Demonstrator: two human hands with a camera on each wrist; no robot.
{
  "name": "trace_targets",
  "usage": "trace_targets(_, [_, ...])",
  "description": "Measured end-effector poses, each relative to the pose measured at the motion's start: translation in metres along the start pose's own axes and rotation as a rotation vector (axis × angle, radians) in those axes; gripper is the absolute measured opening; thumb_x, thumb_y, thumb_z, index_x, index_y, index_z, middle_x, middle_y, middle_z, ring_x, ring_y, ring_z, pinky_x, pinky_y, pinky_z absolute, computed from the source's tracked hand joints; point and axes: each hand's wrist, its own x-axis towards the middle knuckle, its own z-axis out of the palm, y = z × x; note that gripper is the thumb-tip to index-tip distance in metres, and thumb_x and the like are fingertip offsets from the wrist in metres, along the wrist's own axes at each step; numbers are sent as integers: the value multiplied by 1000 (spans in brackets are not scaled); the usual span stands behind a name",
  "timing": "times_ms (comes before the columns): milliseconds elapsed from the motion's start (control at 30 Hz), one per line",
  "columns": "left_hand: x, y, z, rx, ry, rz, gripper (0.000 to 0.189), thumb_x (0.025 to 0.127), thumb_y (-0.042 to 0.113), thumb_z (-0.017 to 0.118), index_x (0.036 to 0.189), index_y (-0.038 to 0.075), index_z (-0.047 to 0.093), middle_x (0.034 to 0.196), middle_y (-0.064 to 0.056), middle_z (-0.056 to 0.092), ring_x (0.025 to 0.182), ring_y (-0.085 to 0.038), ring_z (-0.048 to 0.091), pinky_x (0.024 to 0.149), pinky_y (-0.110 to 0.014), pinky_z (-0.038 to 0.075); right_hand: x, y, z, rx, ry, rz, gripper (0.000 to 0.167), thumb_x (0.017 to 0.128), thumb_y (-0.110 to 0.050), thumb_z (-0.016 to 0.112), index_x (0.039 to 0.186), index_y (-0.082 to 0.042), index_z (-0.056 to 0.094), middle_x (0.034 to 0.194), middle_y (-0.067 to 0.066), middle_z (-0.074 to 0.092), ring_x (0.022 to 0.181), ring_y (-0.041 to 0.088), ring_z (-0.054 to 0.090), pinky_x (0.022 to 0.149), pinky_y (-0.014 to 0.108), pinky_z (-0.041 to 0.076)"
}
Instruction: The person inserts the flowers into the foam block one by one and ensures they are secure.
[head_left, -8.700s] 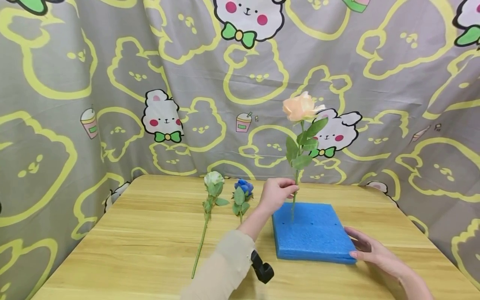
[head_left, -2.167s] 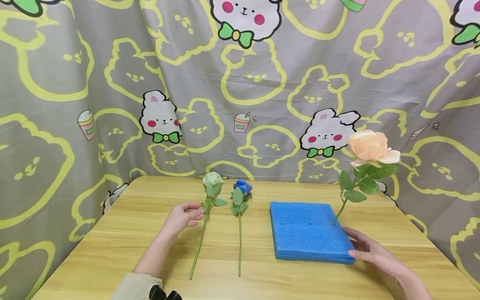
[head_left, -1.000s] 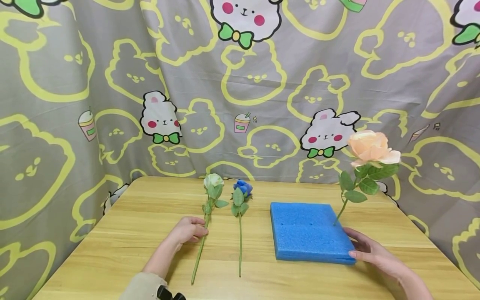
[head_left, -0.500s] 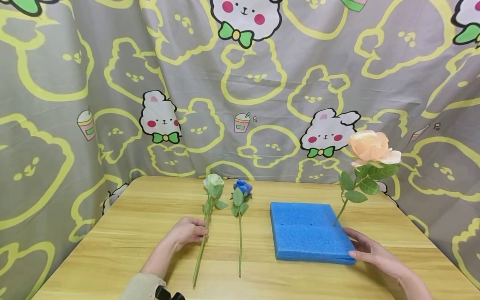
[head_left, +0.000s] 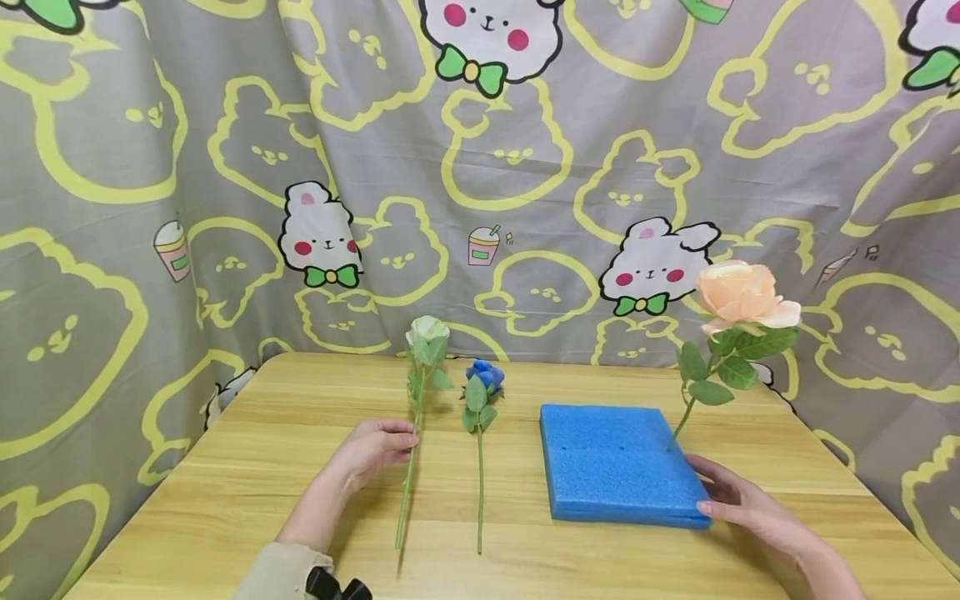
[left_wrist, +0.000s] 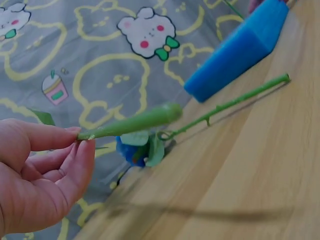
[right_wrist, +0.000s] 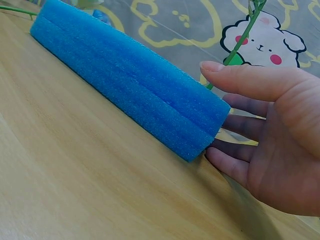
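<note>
My left hand (head_left: 375, 450) pinches the stem of a white-green artificial rose (head_left: 427, 337) between thumb and fingertips. The rose is lifted off the table and tilted, its cut stem end (left_wrist: 167, 115) pointing towards the front. A blue artificial rose (head_left: 486, 377) lies just to its right, its stem towards me. On the right is a blue foam block (head_left: 622, 479) with small holes in its top. A peach rose (head_left: 742, 296) stands leaning right in the block's right side. My right hand (right_wrist: 270, 135) holds the block's right front corner, thumb on top and fingers at the side.
Everything is on a wooden table (head_left: 247, 500). A grey patterned curtain (head_left: 405, 108) hangs close behind it and at both sides. A black wrist mount (head_left: 337, 586) sits on my left sleeve.
Over the last seconds the peach rose went into the block's right side and my left hand moved to the white-green rose. It now has that rose raised off the table; the right hand stayed.
</note>
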Motion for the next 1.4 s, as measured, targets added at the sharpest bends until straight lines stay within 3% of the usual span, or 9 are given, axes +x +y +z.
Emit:
trace_targets(433, [2, 19, 20, 48, 16, 65, 41, 86, 0, 58, 118, -20, 43, 98, -15, 59, 77, -12, 59, 72, -24, 51, 1, -2, 2, -9, 5, -37, 66, 92, -4, 50, 139, 18, 9, 125, -30, 37, 108, -15, 40, 87, 12, 38])
trace_targets(533, [3, 24, 26, 60, 33, 84, 41, 86, -1, 58, 119, -20, 44, 99, -16, 59, 78, -13, 60, 72, -24, 51, 0, -3, 2, -21, 12, -84, 66, 91, -1, 52, 137, 21, 10, 141, 4, 38, 111, -15, 38, 88, 11, 36])
trace_targets(600, [4, 26, 30, 64, 43, 96, 40, 86, -2, 58, 119, -20, 45, 97, -15, 58, 78, -13, 60, 72, -24, 52, 1, -3, 3, -23, 9, -107, 66, 89, 1, 53, 136, 23, 11, 142, 31, 26, 112, -14, 37, 89, 11, 35])
trace_targets(667, [4, 29, 35, 66, 50, 110, 40, 85, -3, 58, 119, -20, 45, 96, -14, 58, 78, -13, 60, 73, -25, 52, 1, -3, 2, -20, -11, -133, 67, 89, 2, 53, 135, 24, 9, 136, 48, 9, 113, -14, 36, 89, 10, 35])
trace_targets(767, [5, 33, 42, 75, 55, 130, 41, 85, -3, 59, 120, -20, 46, 95, -13, 59, 78, -14, 60, 73, -26, 53, 1, -3, 1, 9, -22, -115, 70, 87, 1, 55, 136, 23, 8, 142, 35, 20, 114, -15, 35, 90, 9, 33])
trace_targets(900, [8, 38, 54, 86, 44, 169, 39, 84, -4, 59, 117, -21, 48, 93, -13, 61, 75, -13, 61, 71, -26, 53, 1, -3, -1, 31, -38, -108, 74, 87, 0, 56, 137, 21, 7, 138, -15, 35, 116, -15, 33, 92, 8, 30])
trace_targets(967, [10, 40, 61, 92, 30, 196, 36, 84, -4, 60, 115, -21, 50, 90, -12, 62, 73, -12, 61, 71, -27, 54, 1, -3, -1, 34, -42, -105, 75, 87, -1, 56, 138, 20, 6, 130, -28, 35, 116, -16, 32, 92, 8, 29])
trace_targets(1200, [19, 48, 91, 92, 8, 269, 26, 81, -6, 61, 103, -20, 57, 84, -12, 65, 68, -11, 61, 72, -35, 55, -1, -4, 0, 16, -31, -82, 74, 87, -4, 57, 139, 19, 8, 141, 3, 26, 115, -16, 34, 92, 9, 31])
trace_targets(1400, [20, 54, 113, 166, -45, 308, 19, 85, -4, 61, 100, -16, 60, 92, -20, 64, 76, -21, 63, 72, -33, 55, -2, -1, 0, 39, -45, -88, 75, 88, -2, 56, 138, 20, 5, 129, -28, 36, 115, -16, 33, 92, 9, 31])
